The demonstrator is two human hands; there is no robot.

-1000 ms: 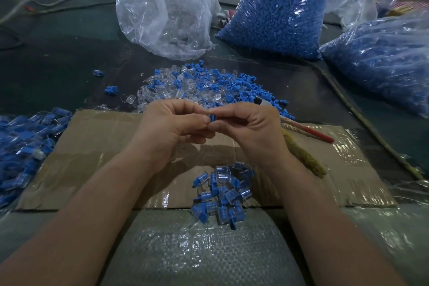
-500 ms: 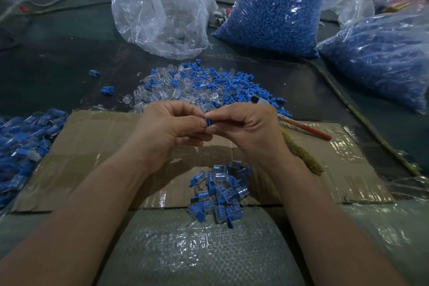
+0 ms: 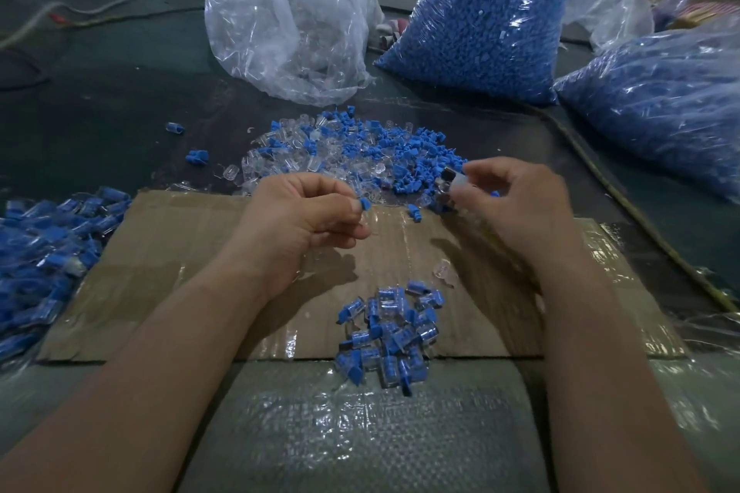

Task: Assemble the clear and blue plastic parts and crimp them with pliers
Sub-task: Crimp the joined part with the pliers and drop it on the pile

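While a small heap of joined pieces [image 3: 390, 336] already lies on the cardboard [image 3: 180, 252], nearer the body than both sets of fingers, a far larger mixed pile of loose clear and blue parts [image 3: 352, 148] sits just beyond them. Judgement: job well under way, much left. A second mass of joined pieces [image 3: 48, 248] lies well off to the left of the left hand [image 3: 304, 220].

Left fingers [image 3: 340, 212]: curled, thumb and forefinger closed narrow on one blue part [image 3: 365, 204], held above the cardboard. Cannot tell whether a clear shell is fitted on it.

Right hand [image 3: 520, 208]: fingers [image 3: 476, 176] curled, pinching a pale and dark object [image 3: 451, 183]. It is blurred; part or plier tip, cannot tell.

Hands are apart and the two held items do not touch. One loose clear part [image 3: 442, 270] lies below the right fingers. Judgement: this piece not yet crimped.
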